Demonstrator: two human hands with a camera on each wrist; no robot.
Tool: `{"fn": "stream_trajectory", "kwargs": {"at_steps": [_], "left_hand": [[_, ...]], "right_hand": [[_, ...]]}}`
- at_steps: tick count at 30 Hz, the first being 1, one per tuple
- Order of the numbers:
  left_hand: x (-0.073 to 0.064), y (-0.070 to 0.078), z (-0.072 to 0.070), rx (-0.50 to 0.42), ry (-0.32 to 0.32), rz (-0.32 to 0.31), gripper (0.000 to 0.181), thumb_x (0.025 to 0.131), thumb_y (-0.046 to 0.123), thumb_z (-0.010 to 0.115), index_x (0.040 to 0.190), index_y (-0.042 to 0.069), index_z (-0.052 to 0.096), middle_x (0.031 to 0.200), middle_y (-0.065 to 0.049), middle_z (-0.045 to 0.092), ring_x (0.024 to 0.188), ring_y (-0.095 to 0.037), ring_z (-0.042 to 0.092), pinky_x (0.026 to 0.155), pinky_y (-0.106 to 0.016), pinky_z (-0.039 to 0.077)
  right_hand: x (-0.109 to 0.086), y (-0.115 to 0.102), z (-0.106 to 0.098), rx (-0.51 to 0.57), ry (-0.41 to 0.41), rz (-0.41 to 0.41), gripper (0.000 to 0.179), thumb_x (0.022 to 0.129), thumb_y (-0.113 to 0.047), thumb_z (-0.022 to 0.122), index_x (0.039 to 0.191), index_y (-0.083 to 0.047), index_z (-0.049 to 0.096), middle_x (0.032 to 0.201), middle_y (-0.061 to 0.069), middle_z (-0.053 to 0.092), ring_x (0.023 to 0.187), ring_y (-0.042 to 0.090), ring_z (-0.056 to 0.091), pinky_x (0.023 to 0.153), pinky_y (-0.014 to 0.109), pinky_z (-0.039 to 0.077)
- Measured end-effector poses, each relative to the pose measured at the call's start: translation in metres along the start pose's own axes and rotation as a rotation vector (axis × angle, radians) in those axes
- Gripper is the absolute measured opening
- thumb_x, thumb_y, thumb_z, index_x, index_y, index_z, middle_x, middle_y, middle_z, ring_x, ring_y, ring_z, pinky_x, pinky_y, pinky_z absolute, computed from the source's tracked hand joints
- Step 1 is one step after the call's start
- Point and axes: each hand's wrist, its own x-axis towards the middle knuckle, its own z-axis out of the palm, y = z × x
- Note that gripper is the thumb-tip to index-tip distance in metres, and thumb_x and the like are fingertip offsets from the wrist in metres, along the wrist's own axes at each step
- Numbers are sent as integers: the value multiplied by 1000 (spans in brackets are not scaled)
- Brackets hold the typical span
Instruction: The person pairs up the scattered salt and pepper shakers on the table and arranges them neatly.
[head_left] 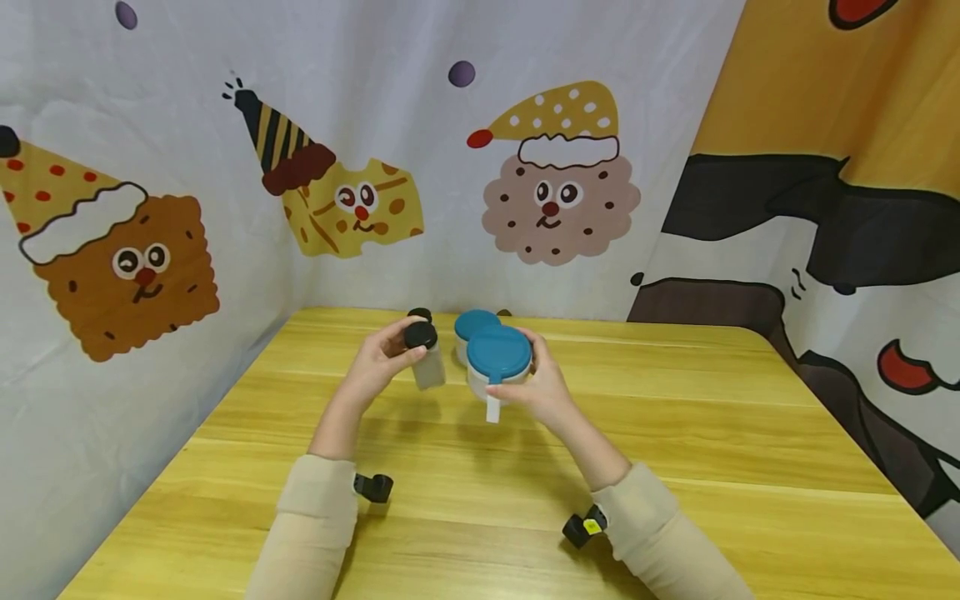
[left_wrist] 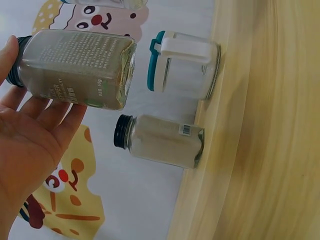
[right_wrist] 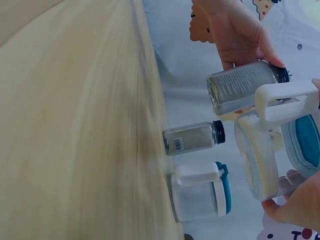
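Note:
My left hand [head_left: 367, 367] grips a square glass spice bottle [left_wrist: 80, 67] by its black cap and neck. Grey-brown powder fills it, and white print runs down the side. In my right hand [head_left: 551, 390] is a clear glass jar [head_left: 498, 354] with a blue-green lid and a white handle. Both held containers are raised over the table, the jar to the right of the bottle. Behind them stand a second black-capped spice bottle [left_wrist: 165, 141] and a second jar [right_wrist: 197, 197] with the same blue-green lid and white handle, side by side and upright.
The wooden table [head_left: 465, 517] ends at a printed cloth backdrop [head_left: 442, 275] just behind the standing bottle and jar. A black wrist camera [head_left: 375, 488] is strapped at the left cuff, another wrist camera [head_left: 581, 528] at the right cuff.

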Motion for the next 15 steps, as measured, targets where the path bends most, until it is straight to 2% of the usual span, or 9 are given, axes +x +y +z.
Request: {"fn": "stream_trajectory", "kwargs": {"at_steps": [4, 7, 12, 15], "left_hand": [[-5, 16, 5, 33, -14, 2, 48, 93, 3, 61, 138, -5, 46, 120, -24, 58, 100, -22, 58, 82, -28, 48], [-5, 19, 8, 34, -20, 7, 47, 93, 3, 61, 137, -4, 47, 119, -24, 58, 99, -23, 58, 82, -28, 48], [-4, 20, 12, 28, -33, 16, 45, 93, 2, 61, 136, -4, 48, 116, -23, 59, 96, -22, 58, 81, -29, 48], [0, 9, 13, 17, -36, 23, 45, 93, 0, 61, 136, -3, 49, 115, -21, 59, 94, -19, 58, 80, -29, 48]], "right_hand": [[-2, -1, -3, -3, 3, -4, 91, 71, -1, 82, 145, -3, 30, 143, 19, 39, 127, 38, 39, 99, 56, 34], [3, 10, -7, 7, 8, -5, 92, 70, -2, 84, 145, -8, 31, 143, 16, 39, 128, 36, 39, 101, 56, 32], [9, 26, -12, 13, 22, -20, 94, 68, -6, 86, 145, -13, 33, 142, 12, 41, 127, 34, 39, 101, 56, 31], [8, 30, -15, 14, 26, -21, 93, 69, -7, 86, 145, -14, 33, 142, 12, 41, 127, 33, 40, 101, 57, 31]]}}
